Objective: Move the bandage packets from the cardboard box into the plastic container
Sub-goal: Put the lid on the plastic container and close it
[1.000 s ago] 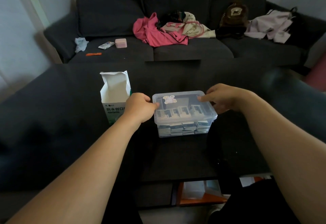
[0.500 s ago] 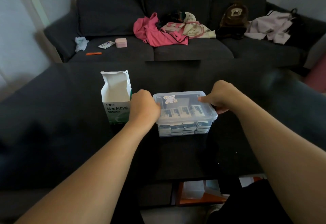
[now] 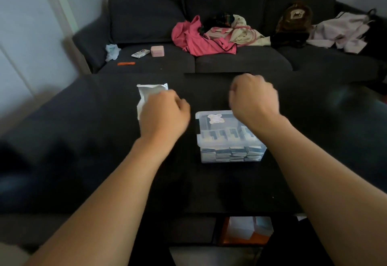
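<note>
The clear plastic container sits on the dark table with its lid on and several bandage packets stacked inside. My right hand hovers above its far right corner with fingers curled and nothing in it. The white cardboard box stands upright with its top flap open, left of the container. My left hand is raised in front of the box and hides most of it. Its fingers are curled and hold nothing.
The dark table reaches up to a dark sofa carrying pink clothing, a brown bag, a small pink box and other small items. An orange box sits below the table's near edge.
Both hands have lifted off the container's lid. The left one moved left in front of the cardboard box, and the right one rose above the container's far side.
</note>
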### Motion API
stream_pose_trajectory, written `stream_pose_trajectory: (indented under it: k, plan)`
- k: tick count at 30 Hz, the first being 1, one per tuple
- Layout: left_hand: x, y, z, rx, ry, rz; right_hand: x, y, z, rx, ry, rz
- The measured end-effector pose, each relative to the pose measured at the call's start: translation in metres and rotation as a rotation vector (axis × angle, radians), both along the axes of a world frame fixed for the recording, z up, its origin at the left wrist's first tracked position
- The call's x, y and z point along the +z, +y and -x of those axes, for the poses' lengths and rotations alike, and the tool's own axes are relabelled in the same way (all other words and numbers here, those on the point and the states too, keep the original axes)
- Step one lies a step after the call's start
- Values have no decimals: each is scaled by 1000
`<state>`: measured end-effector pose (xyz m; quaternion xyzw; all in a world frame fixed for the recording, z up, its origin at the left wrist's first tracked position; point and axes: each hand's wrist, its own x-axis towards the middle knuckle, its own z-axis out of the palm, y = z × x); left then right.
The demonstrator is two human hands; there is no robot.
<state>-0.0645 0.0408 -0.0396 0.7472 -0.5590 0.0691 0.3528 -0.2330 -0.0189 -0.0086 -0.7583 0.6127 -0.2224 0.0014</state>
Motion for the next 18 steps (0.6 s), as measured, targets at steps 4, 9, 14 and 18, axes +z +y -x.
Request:
stream_pose_trajectory:
  k: [4,9,14,18]
  plan:
    - [9,22,-57,172,290,208,-15,37,-73,627,-176,-204]
    - [-26,18,-91,121,516,-139,-52,31,-119,468,86,-244]
    - [-48,19,-117,-237,572,-306,-67,27,-130,508,-174,-132]
    - [-46,27,-131,-268,526,-93,-72,35,-115,677,-346,-111]
